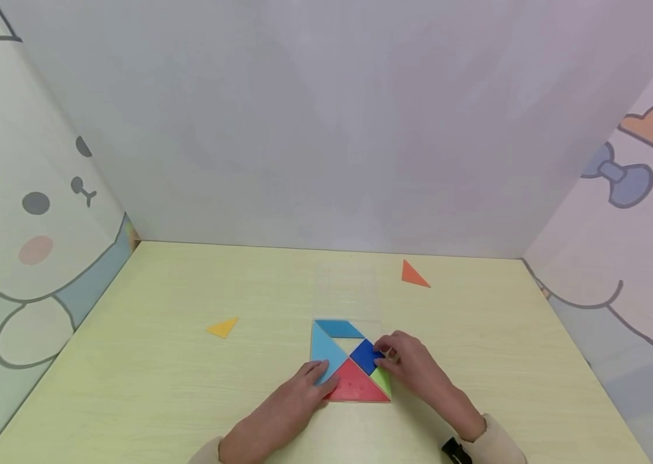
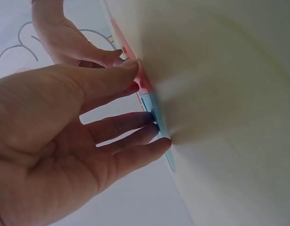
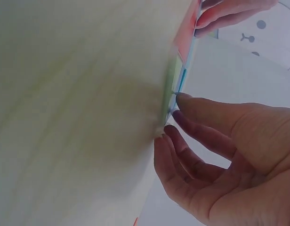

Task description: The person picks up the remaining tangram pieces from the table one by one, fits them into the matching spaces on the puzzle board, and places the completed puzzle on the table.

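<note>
Several flat tangram pieces lie together in a thin clear square tray (image 1: pixel 381 324). My left hand (image 1: pixel 294 399) rests with spread, fairly straight fingers on the large light blue triangle (image 1: pixel 324 347) and the large red triangle (image 1: pixel 357 385), at the tray's left edge. With thumb and fingertips, my right hand (image 1: pixel 416 368) pinches the right corner of the dark blue square (image 1: pixel 363 356). Below that square is a small lime green triangle (image 1: pixel 383 383). A blue parallelogram (image 1: pixel 339 328) lies along the far edge, with a bare pale gap between it and the square.
A yellow triangle (image 1: pixel 223 327) lies off to the left on the pale wooden table (image 1: pixel 147 386). Farther back on the right lies an orange-red triangle (image 1: pixel 413 276). A transparent sheet with a faint grid (image 1: pixel 346 290) is behind the tray. Printed walls enclose the table.
</note>
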The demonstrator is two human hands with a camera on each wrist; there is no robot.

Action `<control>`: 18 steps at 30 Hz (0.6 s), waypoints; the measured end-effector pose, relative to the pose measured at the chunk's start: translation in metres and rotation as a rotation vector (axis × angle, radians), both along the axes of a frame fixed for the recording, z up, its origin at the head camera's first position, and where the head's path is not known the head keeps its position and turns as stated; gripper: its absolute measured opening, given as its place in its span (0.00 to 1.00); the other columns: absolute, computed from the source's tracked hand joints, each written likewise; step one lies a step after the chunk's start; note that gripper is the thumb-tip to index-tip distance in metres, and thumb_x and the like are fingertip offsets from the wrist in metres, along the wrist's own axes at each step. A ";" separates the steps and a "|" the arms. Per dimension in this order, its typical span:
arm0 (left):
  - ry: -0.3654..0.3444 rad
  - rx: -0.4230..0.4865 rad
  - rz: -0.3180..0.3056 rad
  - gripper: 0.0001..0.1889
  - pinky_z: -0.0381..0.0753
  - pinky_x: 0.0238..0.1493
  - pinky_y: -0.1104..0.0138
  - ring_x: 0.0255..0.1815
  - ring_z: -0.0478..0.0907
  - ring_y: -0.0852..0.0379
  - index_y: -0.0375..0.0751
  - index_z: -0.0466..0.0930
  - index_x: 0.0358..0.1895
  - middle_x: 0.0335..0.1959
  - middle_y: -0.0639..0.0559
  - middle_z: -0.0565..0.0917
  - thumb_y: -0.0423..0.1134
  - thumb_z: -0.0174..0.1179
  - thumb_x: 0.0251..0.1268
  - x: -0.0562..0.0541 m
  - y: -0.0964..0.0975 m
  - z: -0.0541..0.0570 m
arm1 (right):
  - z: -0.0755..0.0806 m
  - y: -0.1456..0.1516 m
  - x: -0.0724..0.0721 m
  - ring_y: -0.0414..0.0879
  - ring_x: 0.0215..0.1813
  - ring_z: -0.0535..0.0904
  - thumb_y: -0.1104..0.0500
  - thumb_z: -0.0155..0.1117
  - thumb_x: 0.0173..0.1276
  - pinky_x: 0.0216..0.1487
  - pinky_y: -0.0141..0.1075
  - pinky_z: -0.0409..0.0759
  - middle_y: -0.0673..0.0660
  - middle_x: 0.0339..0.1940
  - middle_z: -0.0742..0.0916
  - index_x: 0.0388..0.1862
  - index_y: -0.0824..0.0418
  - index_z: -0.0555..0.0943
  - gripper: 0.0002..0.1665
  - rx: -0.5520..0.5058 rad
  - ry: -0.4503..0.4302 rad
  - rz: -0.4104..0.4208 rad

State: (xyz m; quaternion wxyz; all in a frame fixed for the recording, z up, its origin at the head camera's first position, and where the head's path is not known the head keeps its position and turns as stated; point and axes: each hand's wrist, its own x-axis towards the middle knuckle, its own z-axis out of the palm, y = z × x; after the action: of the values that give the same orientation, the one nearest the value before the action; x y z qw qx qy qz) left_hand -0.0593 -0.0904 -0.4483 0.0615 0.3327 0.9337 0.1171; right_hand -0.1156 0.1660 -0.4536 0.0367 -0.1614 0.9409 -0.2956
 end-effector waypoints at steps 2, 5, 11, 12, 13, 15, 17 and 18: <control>-0.019 0.017 0.005 0.25 0.83 0.56 0.65 0.69 0.72 0.47 0.50 0.77 0.71 0.70 0.45 0.75 0.42 0.65 0.73 -0.002 -0.001 0.001 | -0.001 0.001 0.000 0.44 0.39 0.81 0.67 0.78 0.60 0.39 0.31 0.83 0.51 0.35 0.84 0.42 0.62 0.88 0.11 -0.001 0.005 0.009; -0.058 0.063 0.010 0.24 0.83 0.56 0.65 0.68 0.72 0.47 0.48 0.79 0.69 0.68 0.45 0.76 0.42 0.66 0.72 -0.004 -0.004 0.004 | 0.000 0.003 0.001 0.45 0.40 0.81 0.67 0.77 0.60 0.40 0.31 0.83 0.52 0.37 0.85 0.44 0.63 0.88 0.12 -0.002 0.009 0.020; 0.020 0.136 0.016 0.20 0.85 0.53 0.63 0.59 0.79 0.48 0.41 0.83 0.63 0.59 0.44 0.82 0.39 0.68 0.69 -0.011 -0.012 0.005 | 0.002 0.007 0.002 0.48 0.44 0.82 0.67 0.77 0.61 0.42 0.34 0.85 0.54 0.43 0.86 0.45 0.64 0.89 0.13 -0.010 0.018 0.058; 0.055 0.144 0.018 0.19 0.85 0.52 0.63 0.57 0.80 0.49 0.40 0.84 0.61 0.56 0.44 0.83 0.38 0.69 0.69 -0.013 -0.013 0.005 | 0.002 0.008 0.002 0.48 0.45 0.82 0.67 0.77 0.61 0.43 0.35 0.85 0.55 0.43 0.86 0.46 0.64 0.89 0.13 -0.009 0.023 0.069; 0.083 0.153 0.024 0.19 0.86 0.50 0.63 0.54 0.81 0.49 0.39 0.84 0.59 0.54 0.44 0.84 0.38 0.69 0.68 -0.014 -0.014 0.005 | 0.002 0.009 0.002 0.49 0.45 0.82 0.67 0.77 0.62 0.43 0.35 0.85 0.55 0.44 0.86 0.46 0.64 0.89 0.13 -0.008 0.030 0.082; 0.135 0.171 0.041 0.18 0.86 0.46 0.65 0.50 0.82 0.51 0.38 0.85 0.57 0.50 0.46 0.85 0.39 0.71 0.66 -0.018 -0.017 0.004 | 0.001 0.010 0.003 0.50 0.46 0.82 0.67 0.76 0.62 0.43 0.36 0.86 0.56 0.45 0.86 0.47 0.65 0.88 0.14 -0.007 0.048 0.113; 0.165 0.188 0.067 0.17 0.85 0.43 0.67 0.46 0.82 0.53 0.37 0.86 0.55 0.48 0.47 0.85 0.39 0.71 0.66 -0.021 -0.019 0.003 | 0.001 0.013 0.003 0.51 0.46 0.82 0.66 0.76 0.63 0.43 0.37 0.86 0.57 0.46 0.87 0.48 0.65 0.88 0.14 -0.005 0.069 0.143; 0.174 0.196 0.080 0.16 0.85 0.41 0.67 0.45 0.81 0.53 0.37 0.86 0.54 0.46 0.48 0.85 0.39 0.71 0.66 -0.022 -0.021 0.003 | 0.000 0.014 0.004 0.51 0.47 0.83 0.66 0.76 0.63 0.43 0.38 0.86 0.57 0.46 0.87 0.48 0.65 0.88 0.14 -0.006 0.077 0.157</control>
State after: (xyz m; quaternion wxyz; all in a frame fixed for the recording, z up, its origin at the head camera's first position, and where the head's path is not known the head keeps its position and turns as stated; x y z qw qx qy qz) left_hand -0.0814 -0.1114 -0.4458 -0.0571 0.3085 0.9322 0.1806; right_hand -0.1119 0.1795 -0.4534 0.0229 -0.2461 0.9251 -0.2884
